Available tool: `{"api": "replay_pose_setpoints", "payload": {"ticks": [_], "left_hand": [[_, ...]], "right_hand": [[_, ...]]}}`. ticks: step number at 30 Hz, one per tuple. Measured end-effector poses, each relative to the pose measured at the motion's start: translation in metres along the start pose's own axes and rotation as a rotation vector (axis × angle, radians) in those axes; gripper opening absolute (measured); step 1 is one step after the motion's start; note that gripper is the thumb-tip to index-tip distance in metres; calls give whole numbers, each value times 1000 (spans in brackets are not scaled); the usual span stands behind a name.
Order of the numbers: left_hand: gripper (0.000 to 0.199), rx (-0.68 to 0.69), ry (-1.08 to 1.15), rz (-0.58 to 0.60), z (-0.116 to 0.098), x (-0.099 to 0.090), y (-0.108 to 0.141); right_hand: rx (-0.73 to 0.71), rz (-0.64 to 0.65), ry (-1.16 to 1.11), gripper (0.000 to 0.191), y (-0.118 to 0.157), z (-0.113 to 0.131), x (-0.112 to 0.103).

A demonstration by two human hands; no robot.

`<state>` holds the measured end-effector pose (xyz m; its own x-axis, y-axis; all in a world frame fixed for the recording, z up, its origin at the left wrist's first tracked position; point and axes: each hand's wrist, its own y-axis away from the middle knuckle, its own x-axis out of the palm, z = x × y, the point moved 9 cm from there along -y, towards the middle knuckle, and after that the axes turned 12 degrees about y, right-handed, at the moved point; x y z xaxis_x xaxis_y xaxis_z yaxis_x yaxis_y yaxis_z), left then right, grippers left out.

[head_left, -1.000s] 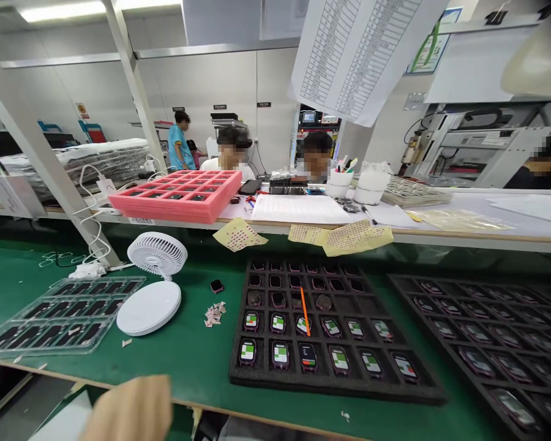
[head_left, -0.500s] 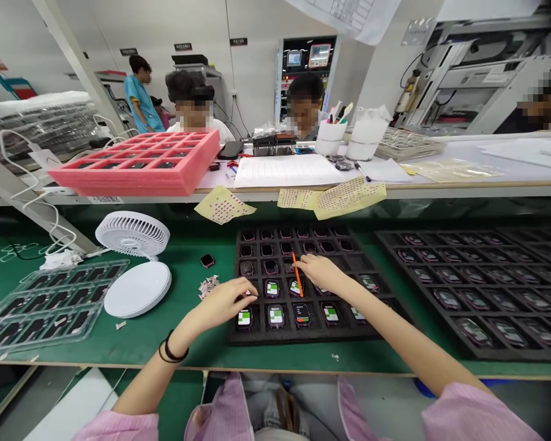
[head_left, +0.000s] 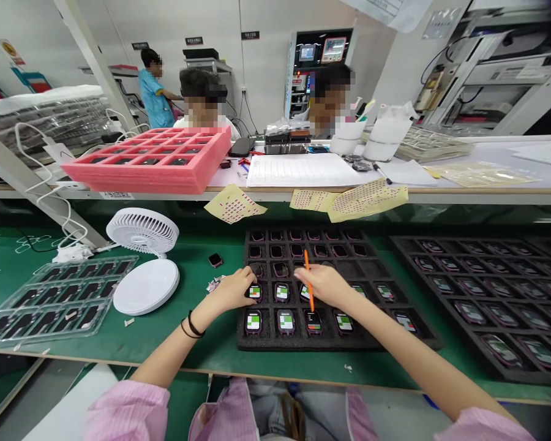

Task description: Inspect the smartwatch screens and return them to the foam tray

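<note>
A black foam tray (head_left: 266, 340) lies in front of me with smartwatches in its pockets, several of their screens lit in green and white. My left hand (head_left: 232, 289) is at the tray's left edge, thumb and fingertips closed about the sides of a lit smartwatch (head_left: 254, 292) that seems to sit in its pocket. In my right hand (head_left: 326, 284) is a thin orange stick (head_left: 309, 288), pinched and pointing down. Its lower tip is over the top of a front-row smartwatch (head_left: 314, 322) with a dark screen; contact cannot be made out.
Left of the tray are a loose watch (head_left: 215, 260), a white fan (head_left: 144, 229) and a clear plastic tray (head_left: 50, 300) of dark parts. Another foam tray (head_left: 468, 300) lies to the right. A pink foam tray (head_left: 142, 177) rests on the shelf; people sit beyond it.
My left fingers have closed about the left-end watch, whose screen now shows. My right hand has brought the stick's tip toward me, from a second-row watch to a front-row one. The view shifted slightly.
</note>
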<state>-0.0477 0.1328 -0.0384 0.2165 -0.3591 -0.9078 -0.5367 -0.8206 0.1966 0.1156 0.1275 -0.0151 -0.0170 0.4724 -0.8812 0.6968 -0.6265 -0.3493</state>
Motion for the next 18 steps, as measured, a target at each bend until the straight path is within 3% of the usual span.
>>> {"api": "replay_pose_setpoints", "payload": {"ticks": [4,9,18], "left_hand": [[37,16,-47,44,-4,2,-3],[34,47,-27,2,-3,-1,-3],[37,91,248,-68,10,-1,-8]], "right_hand": [[-27,-71,-119,21,-8,26,1],[37,99,-234,52,-15,22,19],[8,265,-218,50,-30,34,29]]}}
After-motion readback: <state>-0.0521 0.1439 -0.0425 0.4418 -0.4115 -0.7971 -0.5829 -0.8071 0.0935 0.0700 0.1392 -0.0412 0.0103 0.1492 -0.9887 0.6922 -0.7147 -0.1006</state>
